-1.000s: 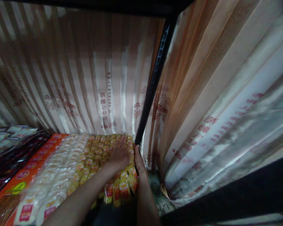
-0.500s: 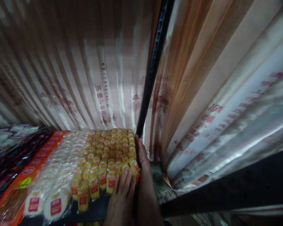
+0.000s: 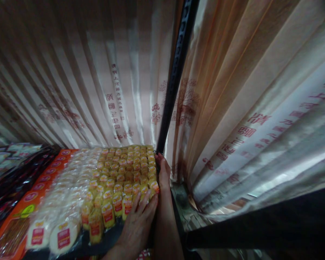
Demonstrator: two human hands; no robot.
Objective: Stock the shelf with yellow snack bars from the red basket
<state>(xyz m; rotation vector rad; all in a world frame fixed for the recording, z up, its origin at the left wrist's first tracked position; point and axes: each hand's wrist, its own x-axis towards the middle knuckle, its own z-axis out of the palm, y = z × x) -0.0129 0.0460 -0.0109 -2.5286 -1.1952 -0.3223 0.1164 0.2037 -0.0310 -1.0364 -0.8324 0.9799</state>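
Rows of small yellow snack packets (image 3: 126,171) with red labels lie on a shelf. My left hand (image 3: 138,224) lies flat with its fingers spread against the front right corner of the yellow packets. My right hand (image 3: 163,172) runs edge-on along the right side of the same block, fingers straight, next to the black shelf upright (image 3: 176,76). Neither hand grips anything that I can see.
Round white packets (image 3: 62,202) lie left of the yellow ones, then orange packs (image 3: 29,196) and dark packs (image 3: 5,169) further left. Shiny striped printed wrapping (image 3: 233,119) hangs behind the shelf and fills the right. A dark shelf edge (image 3: 260,224) crosses the lower right.
My left hand drew back from the far rows of yellow packets to their front corner. My right hand stayed along the right side by the upright. The view shifted slightly upward.
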